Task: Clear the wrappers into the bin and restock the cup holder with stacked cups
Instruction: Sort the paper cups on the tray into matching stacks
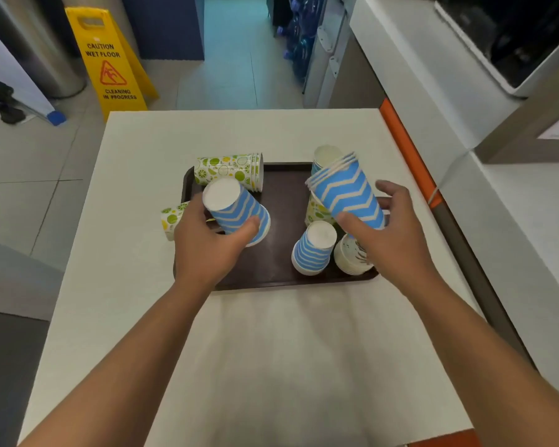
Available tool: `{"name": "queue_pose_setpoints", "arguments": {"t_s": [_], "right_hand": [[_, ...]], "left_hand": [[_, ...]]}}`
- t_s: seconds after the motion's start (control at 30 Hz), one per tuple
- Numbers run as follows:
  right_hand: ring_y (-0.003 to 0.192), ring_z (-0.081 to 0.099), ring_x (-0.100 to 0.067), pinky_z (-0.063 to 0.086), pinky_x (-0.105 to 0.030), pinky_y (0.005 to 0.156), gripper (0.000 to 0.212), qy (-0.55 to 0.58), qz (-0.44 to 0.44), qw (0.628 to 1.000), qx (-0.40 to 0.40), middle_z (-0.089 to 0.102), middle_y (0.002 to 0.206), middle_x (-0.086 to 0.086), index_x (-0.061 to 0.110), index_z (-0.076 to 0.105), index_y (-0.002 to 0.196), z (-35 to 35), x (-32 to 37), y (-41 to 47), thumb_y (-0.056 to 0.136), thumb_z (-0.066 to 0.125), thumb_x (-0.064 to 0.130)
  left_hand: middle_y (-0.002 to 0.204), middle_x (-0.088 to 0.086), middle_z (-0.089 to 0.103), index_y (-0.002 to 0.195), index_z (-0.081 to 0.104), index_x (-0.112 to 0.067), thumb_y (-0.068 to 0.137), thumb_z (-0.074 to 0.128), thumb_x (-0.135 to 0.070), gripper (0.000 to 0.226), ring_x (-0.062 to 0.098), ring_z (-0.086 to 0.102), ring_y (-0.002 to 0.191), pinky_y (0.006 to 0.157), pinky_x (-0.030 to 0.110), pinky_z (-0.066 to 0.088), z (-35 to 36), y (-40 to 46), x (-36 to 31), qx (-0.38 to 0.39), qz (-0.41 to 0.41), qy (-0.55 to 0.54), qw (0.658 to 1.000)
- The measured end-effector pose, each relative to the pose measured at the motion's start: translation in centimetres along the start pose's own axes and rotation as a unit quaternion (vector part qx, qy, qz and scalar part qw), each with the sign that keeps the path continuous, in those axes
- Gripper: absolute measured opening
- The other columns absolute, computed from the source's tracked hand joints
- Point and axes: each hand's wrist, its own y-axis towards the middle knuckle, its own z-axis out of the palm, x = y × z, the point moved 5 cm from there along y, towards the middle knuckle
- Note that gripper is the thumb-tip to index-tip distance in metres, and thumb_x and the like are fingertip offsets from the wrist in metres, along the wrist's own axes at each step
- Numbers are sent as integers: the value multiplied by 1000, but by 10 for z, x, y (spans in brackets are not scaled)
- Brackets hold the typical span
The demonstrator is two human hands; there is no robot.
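A dark brown tray (278, 253) lies on a white table and carries paper cups. My left hand (207, 246) grips a single blue zigzag cup (236, 211), tilted with its white base toward me, over the tray's left side. My right hand (391, 240) holds a tilted stack of blue zigzag cups (346, 191) above the tray's right side. Beneath it, a blue cup (313, 250) stands upside down beside a small stack of white cups (349, 259). A stack of green lime-print cups (229, 171) lies on its side at the tray's far left. No wrappers, bin or cup holder are in view.
Another lime-print cup (171, 217) lies off the tray's left edge, and one (317, 211) stands behind the held stack. A yellow wet-floor sign (110, 66) stands on the floor beyond the white table (271, 350). A white counter (433, 75) with an orange edge runs along the right.
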Motion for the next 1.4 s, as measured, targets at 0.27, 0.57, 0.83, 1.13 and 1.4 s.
{"name": "queue_pose_setpoints", "arguments": {"t_s": [0.27,0.57,0.83,1.13,1.4], "right_hand": [[85,54,-14,40,-30,67,50,-246,-40,968,-6,50,98,12,35,47,111,-35,-15,-39,67,68,47],[107,49,-25,43,-35,74,65,-356,-134,920,89,52,116,-1,20,43,122,19,5,3,68,74,37],[98,59,-20,51,-35,82,79,-207,-88,965,137,53,120,0,18,49,124,16,-9,14,57,90,26],[90,65,-16,54,-31,71,24,-94,-54,993,39,66,101,3,21,61,109,-54,6,105,86,67,26],[109,57,-24,47,-28,78,60,-261,-71,941,202,54,134,-5,18,44,134,-4,-46,193,83,72,10]], "left_hand": [[97,-22,65,105,58,-32,68,85,-25,47,-3,64,94,78,16,50,19,-13,-13,8,11,-14,1000],[106,-10,68,116,59,-24,70,84,-25,53,4,66,97,86,27,56,20,-18,-31,-6,42,-46,998],[107,-14,64,114,51,-21,67,88,-26,60,1,64,98,87,23,53,45,-24,-49,55,102,-62,991],[115,-11,63,121,55,-23,67,88,-32,64,4,62,106,90,31,53,103,-33,-18,186,126,20,974],[116,-13,57,122,53,-32,66,85,-35,65,2,56,108,93,30,50,122,-34,3,205,92,71,972]]}}
